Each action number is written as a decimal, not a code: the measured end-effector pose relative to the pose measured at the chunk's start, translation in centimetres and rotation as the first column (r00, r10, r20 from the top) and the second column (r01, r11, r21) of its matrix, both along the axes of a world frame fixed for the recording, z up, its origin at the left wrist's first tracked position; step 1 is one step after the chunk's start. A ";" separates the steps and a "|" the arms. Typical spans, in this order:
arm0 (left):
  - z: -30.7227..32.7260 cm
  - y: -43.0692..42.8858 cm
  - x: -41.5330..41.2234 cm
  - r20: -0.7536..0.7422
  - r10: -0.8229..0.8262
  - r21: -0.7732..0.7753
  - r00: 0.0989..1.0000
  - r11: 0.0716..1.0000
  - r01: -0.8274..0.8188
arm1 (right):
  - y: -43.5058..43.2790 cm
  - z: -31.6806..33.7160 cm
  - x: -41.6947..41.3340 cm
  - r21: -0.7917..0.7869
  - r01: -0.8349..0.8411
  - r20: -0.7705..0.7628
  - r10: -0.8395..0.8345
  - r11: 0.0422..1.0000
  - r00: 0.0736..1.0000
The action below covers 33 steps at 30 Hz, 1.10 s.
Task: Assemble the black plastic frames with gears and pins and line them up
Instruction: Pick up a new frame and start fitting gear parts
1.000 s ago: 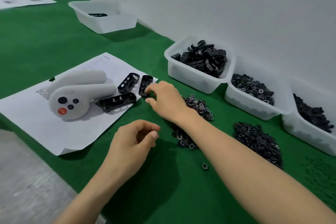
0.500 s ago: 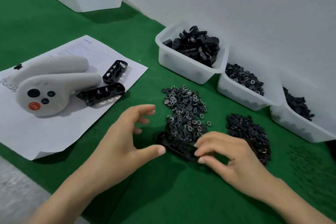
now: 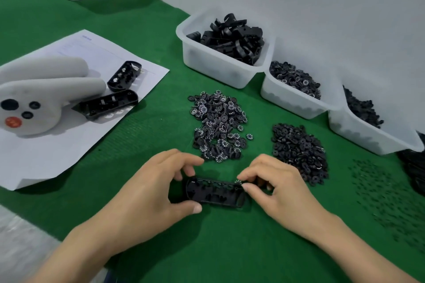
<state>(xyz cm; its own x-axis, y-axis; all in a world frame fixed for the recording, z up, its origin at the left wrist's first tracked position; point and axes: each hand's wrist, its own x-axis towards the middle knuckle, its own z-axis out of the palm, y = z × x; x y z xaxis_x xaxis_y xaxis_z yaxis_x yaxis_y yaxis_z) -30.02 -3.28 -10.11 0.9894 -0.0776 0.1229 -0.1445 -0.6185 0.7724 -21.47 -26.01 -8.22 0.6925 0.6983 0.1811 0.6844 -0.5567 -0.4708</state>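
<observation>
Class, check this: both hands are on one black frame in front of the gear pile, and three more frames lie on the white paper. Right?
No: the head view shows two frames, not three, on the white paper. The left hand and right hand are on one black frame in front of the gear pile.

Bright, even light, maybe from above. Soft shadows lie on the green mat point(image 3: 149, 30) under the left hand point(image 3: 147, 190) and right hand point(image 3: 276, 188). Edges bend and look blurry. The black frame point(image 3: 215, 193) is too dark to see inside well.
</observation>
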 end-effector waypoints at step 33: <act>0.1 0.0 0.1 -0.008 -0.036 0.055 0.999 0.998 0.036 | 4.4 1.7 -1.7 -0.036 -0.163 0.002 0.164 0.986 0.987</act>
<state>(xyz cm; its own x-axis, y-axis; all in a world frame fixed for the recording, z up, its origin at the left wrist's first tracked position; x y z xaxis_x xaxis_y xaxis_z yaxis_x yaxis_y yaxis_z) -29.94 -3.24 -9.98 0.9867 -0.1194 0.1102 -0.1617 -0.6546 0.7384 -23.16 -21.56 -6.50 0.5678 0.8080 0.1573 0.7698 -0.4534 -0.4493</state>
